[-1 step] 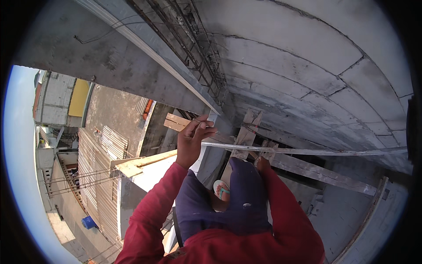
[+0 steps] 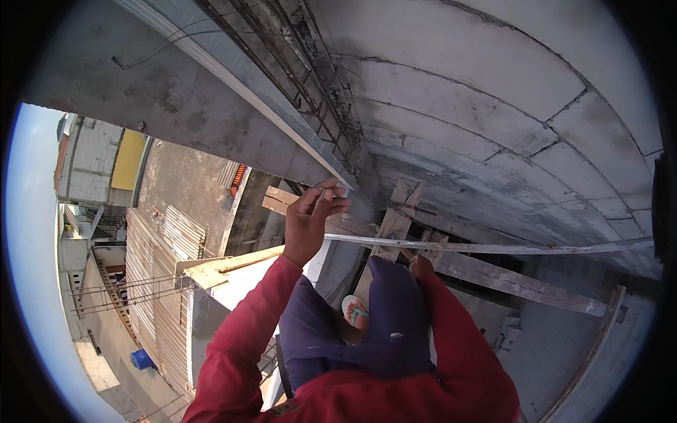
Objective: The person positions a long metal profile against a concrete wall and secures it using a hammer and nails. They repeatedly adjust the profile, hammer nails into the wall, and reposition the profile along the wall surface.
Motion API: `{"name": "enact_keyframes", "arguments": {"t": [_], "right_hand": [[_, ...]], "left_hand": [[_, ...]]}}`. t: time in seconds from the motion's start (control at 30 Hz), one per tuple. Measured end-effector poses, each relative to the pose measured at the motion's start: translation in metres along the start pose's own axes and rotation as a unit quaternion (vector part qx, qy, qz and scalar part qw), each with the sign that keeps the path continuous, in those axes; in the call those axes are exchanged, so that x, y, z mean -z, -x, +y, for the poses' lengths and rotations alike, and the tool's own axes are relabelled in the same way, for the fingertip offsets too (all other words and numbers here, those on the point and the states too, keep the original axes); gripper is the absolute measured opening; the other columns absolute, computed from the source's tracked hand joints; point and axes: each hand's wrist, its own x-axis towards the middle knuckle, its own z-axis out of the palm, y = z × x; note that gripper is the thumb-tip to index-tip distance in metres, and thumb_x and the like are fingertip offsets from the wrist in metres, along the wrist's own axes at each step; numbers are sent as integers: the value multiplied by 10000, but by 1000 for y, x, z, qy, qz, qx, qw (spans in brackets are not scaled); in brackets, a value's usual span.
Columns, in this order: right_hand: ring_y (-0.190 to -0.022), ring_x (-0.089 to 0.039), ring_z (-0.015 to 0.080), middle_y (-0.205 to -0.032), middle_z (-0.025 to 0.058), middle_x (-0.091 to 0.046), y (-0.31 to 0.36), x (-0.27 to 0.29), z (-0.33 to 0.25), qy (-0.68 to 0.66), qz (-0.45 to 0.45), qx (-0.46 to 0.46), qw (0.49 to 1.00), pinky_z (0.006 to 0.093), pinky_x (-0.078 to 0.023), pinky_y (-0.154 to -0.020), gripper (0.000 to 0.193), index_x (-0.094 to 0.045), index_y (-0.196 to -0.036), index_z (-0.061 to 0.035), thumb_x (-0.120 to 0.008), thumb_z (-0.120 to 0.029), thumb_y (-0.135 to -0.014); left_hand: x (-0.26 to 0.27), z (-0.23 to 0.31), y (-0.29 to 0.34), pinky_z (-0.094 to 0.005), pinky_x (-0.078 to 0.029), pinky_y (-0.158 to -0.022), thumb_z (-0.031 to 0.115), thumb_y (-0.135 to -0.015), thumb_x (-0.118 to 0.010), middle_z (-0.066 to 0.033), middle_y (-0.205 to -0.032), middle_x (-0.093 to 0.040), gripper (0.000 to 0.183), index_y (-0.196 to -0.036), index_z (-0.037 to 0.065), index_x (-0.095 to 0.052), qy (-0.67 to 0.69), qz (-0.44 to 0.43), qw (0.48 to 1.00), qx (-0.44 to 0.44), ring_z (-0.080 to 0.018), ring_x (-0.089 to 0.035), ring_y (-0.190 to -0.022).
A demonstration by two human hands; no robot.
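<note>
My left hand point(image 2: 315, 218) is raised near the lower end of the slanting metal-edged beam point(image 2: 261, 106). Its thumb and fingertips are pinched together; whatever is between them is too small to make out. My right hand point(image 2: 422, 268) is low beside my right knee, closed round what looks like a short brown wooden handle point(image 2: 407, 253), most of it hidden. A long thin whitish strip point(image 2: 493, 247) crosses just in front of both hands. Wooden planks point(image 2: 395, 224) lie beyond my knees, and my sandalled foot point(image 2: 355, 310) rests on one.
A grey block wall point(image 2: 458, 127) rises ahead and to the right. Rusty rebar point(image 2: 310, 84) runs along the beam. Another plank point(image 2: 522, 282) spans the right side. On the left is an open drop to corrugated roofs point(image 2: 151, 261) and a blue container point(image 2: 142, 359), with thin rods point(image 2: 127, 290) jutting out.
The view has shifted very slightly. Both hands keep the same pose and place.
</note>
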Motion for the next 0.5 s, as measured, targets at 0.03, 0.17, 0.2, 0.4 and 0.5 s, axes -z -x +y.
{"name": "enact_keyframes", "arguments": {"t": [0.03, 0.17, 0.2, 0.4, 0.5], "right_hand": [[-1036, -638, 431, -1070, 245, -670, -20, -11, 9, 14, 19, 41, 999, 520, -501, -895, 289, -639, -1104, -52, -614, -244, -889], [-1225, -549, 423, -1339, 212, -565, -58, -49, 45, 113, 53, 107, 986, 549, -474, -977, 581, -521, -1351, -73, -707, -199, -815], [-1229, -547, 422, -1351, 202, -561, -53, -39, 27, 139, 41, 111, 983, 552, -474, -975, 595, -523, -1353, -85, -721, -219, -808], [-1134, -620, 398, -1223, 217, -648, -102, -68, 87, 179, 125, 164, 962, 545, -471, -960, 620, -517, -1365, -98, -658, -422, -856], [-1085, -630, 400, -1180, 217, -653, -107, -77, 76, 158, 124, 183, 962, 538, -479, -920, 611, -494, -1382, -99, -639, -398, -870]], "left_hand": [[-5, -12, -19, -314, -594, -860, 203, -1048, -537, -145, -1149, -648, 332, -1234, -66, -595, -14, -5, 1000, -23, -209, -700, -979], [-10, -37, -72, -307, -589, -857, 221, -1050, -534, -131, -1169, -643, 342, -1221, -63, -617, -72, -1, 987, -141, -187, -699, -946], [5, -39, -73, -310, -587, -867, 232, -1051, -532, -129, -1150, -642, 363, -1243, -67, -609, -94, 21, 983, -156, -184, -697, -946], [3, -54, -94, -311, -572, -886, 229, -1051, -534, -124, -1133, -648, 377, -1273, -69, -597, -101, 21, 976, -192, -175, -690, -930], [11, -49, -96, -315, -568, -886, 205, -1046, -542, -121, -1128, -650, 356, -1270, -65, -601, -92, 30, 969, -229, -187, -688, -966]]}}
